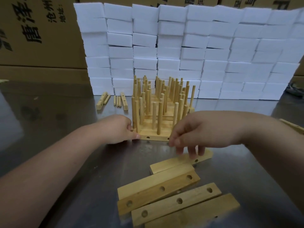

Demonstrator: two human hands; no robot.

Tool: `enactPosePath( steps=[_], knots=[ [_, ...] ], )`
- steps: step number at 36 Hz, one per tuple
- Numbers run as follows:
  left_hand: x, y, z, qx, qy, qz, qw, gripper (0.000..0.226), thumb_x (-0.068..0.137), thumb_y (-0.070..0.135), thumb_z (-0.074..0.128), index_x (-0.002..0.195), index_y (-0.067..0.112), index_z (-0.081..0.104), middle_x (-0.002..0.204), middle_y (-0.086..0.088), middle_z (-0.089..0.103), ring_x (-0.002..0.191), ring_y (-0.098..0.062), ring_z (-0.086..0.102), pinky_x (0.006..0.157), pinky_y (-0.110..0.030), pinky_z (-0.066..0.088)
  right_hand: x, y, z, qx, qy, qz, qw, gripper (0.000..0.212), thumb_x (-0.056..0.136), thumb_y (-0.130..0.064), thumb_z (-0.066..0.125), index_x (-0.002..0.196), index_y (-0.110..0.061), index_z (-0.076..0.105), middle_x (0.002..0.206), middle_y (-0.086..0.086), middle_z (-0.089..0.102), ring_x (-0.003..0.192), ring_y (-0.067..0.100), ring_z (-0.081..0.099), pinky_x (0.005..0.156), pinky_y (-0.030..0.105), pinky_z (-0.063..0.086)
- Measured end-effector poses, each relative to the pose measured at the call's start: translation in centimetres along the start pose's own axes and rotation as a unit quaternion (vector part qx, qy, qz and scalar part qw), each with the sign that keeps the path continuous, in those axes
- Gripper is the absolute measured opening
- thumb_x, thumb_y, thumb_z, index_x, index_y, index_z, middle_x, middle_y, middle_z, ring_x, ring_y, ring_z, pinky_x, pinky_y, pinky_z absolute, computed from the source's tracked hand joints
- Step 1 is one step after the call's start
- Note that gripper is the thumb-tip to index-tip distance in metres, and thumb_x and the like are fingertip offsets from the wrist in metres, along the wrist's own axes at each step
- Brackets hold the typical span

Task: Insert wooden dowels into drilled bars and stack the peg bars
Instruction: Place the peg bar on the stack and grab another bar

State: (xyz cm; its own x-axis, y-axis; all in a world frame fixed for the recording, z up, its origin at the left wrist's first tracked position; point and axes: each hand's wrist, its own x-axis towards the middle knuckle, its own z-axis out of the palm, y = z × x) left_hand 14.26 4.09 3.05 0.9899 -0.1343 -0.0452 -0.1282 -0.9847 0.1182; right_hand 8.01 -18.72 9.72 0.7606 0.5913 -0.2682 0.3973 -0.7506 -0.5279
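Several peg bars with upright dowels stand packed in rows on the metal table, forming a block point(162, 102). The nearest peg bar point(154, 136) lies at the front of that block. My left hand point(120, 129) grips its left end, thumb on the front face. My right hand point(195, 130) hovers by its right end, fingers hanging loosely and holding nothing, their tips just over a plain drilled bar point(181, 162). More drilled bars without dowels point(172, 196) lie in a loose pile nearer to me.
A wall of stacked white foam blocks point(189, 51) rises right behind the peg bars. Loose dowels point(117, 101) and two small drilled bars point(102, 101) lie at the back left. Cardboard boxes point(37, 30) fill the background. Another wooden piece point(292, 127) pokes in at the right edge.
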Motion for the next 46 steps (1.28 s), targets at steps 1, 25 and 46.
enactPosePath(
  steps=[1,25,46],
  knots=[
    [0.0,0.1,0.1,0.001,0.006,-0.001,1.0,0.038,0.081,0.057,0.056,0.067,0.023,0.047,0.066,0.003,0.049,0.062,-0.01,0.045,0.049,-0.026,0.029,0.0,-0.1,0.2,-0.035,-0.004,-0.009,0.999,0.013,0.091,-0.028,0.052,0.094,-0.034,0.063,0.089,-0.007,0.07,0.071,0.005,0.066,0.063,0.021,0.053],
    [0.1,-0.6,0.2,-0.106,-0.018,-0.016,0.994,0.035,0.083,0.046,0.054,0.064,0.018,0.061,0.078,-0.004,0.067,0.067,-0.015,0.056,0.057,-0.025,0.04,2.1,0.6,3.1,-0.268,-0.04,0.004,0.963,0.046,0.088,-0.046,0.055,0.131,-0.033,0.048,0.1,-0.019,0.044,0.092,0.005,0.043,0.075,0.024,0.036],
    [0.7,-3.1,0.2,-0.06,0.08,-0.107,0.989,0.03,0.088,0.034,0.045,0.067,0.015,0.056,0.071,-0.004,0.055,0.065,-0.016,0.05,0.052,-0.026,0.034,1.9,0.6,3.0,-0.265,-0.047,-0.005,0.963,0.036,0.089,-0.045,0.053,0.123,-0.035,0.058,0.104,-0.013,0.061,0.092,0.009,0.054,0.08,0.032,0.045]
  ],
)
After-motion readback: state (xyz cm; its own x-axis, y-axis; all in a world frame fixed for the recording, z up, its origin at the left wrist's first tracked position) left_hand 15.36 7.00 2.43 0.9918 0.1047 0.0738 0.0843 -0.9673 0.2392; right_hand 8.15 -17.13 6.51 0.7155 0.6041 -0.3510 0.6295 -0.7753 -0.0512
